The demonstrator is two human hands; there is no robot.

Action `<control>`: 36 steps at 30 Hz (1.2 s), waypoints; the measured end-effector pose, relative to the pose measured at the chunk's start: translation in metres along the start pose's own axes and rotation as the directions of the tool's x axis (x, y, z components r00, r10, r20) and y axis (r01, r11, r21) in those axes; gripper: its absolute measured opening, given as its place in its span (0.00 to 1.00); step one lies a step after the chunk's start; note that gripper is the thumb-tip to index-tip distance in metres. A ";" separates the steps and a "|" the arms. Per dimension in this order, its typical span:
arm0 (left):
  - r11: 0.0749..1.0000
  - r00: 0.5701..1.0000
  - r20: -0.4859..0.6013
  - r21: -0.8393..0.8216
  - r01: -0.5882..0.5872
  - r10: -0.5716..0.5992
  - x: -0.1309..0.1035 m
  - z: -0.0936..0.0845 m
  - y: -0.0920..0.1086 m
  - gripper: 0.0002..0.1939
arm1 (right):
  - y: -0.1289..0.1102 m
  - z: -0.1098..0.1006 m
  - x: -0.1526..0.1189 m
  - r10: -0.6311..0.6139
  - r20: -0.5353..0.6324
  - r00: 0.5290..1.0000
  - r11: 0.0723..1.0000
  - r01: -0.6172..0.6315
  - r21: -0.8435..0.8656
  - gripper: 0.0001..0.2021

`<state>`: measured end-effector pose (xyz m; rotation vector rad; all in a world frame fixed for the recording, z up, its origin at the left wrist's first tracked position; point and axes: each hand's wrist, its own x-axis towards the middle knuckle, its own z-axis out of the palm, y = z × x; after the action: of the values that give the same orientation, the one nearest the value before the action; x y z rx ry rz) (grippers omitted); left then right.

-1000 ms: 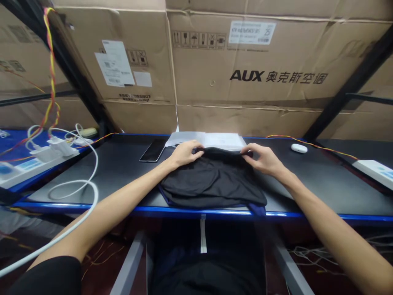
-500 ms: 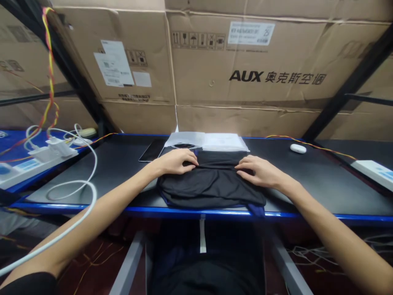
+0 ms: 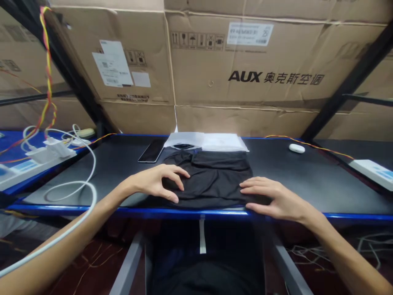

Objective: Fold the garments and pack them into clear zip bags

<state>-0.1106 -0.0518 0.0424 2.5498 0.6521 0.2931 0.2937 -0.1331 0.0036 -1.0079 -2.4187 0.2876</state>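
Note:
A dark cloth (image 3: 211, 178) lies wrinkled at the front edge of the table. My left hand (image 3: 159, 182) is over the cloth's left side, its fingers spread and curved, with nothing held. At the right side of the cloth, my right hand (image 3: 273, 198) has its thumb apart from the fingers, and the fingertips touch or hover at the cloth's edge. Behind the cloth are white sheets (image 3: 224, 142), with a dark oval object (image 3: 183, 146) by their left part.
A phone (image 3: 152, 151) lies left of the cloth. Farther right is a small white case (image 3: 297, 148). Power strips (image 3: 373, 172) and a looping white cable (image 3: 93, 196) flank the work area. Large cardboard boxes (image 3: 245, 94) stand behind the table.
Both hands have moved toward the table's front edge and opened, letting go of the cloth's upper part. The cloth's front edge lies flatter, and the blue corner at its right no longer hangs down.

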 end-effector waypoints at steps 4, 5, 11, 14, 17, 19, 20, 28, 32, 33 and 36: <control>1.000 1.000 -0.026 -0.027 0.011 -0.012 0.000 0.002 0.000 0.10 | 0.003 0.003 -0.005 0.024 -0.044 0.999 1.000 -0.024 0.011 0.11; 0.999 0.998 -0.060 -0.032 0.022 -0.024 0.001 0.002 0.001 0.11 | 0.003 0.002 -0.003 0.036 -0.073 0.997 0.999 -0.034 0.025 0.11; 0.975 0.916 -0.355 0.045 0.217 -0.188 0.018 0.003 0.005 0.14 | 0.010 -0.004 0.017 0.192 -0.241 0.951 0.980 -0.173 0.100 0.09; 0.939 0.881 -0.426 0.167 0.301 -0.207 0.027 0.006 -0.004 0.14 | 0.022 -0.001 0.028 0.211 -0.300 0.930 0.977 -0.212 0.031 0.11; 0.859 0.870 -0.427 0.319 0.401 -0.247 0.034 0.014 -0.017 0.15 | 0.036 0.007 0.033 0.189 -0.298 0.936 0.970 -0.225 -0.090 0.11; 0.816 0.876 -0.395 0.384 0.432 -0.277 0.035 0.018 -0.024 0.16 | 0.043 0.012 0.033 0.180 -0.273 0.945 0.964 -0.225 -0.145 0.11; 0.806 0.880 -0.380 0.402 0.434 -0.285 0.035 0.020 -0.026 0.17 | 0.045 0.013 0.033 0.176 -0.263 0.949 0.961 -0.223 -0.160 0.10; 0.711 0.777 -0.511 0.384 0.589 -0.368 0.018 0.014 -0.016 0.24 | 0.028 0.010 0.039 0.066 -0.235 0.970 0.947 -0.135 -0.293 0.12; 0.536 0.615 -0.525 0.316 0.783 -0.588 0.005 0.007 -0.010 0.39 | 0.003 0.018 0.057 0.049 -0.083 0.995 0.962 -0.069 -0.264 0.21; 0.498 0.582 -0.494 0.305 0.811 -0.645 0.003 0.006 -0.009 0.40 | -0.003 0.021 0.063 0.046 -0.022 0.999 0.968 -0.050 -0.245 0.24; 0.482 0.564 -0.380 0.294 0.825 -0.733 -0.003 0.002 -0.010 0.38 | -0.016 0.030 0.081 0.040 0.144 0.989 0.984 -0.014 -0.178 0.29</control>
<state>-0.1163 -0.0465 0.0355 2.2732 2.1027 0.0658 0.2198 -0.0868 0.0137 -1.1333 -2.6022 0.1640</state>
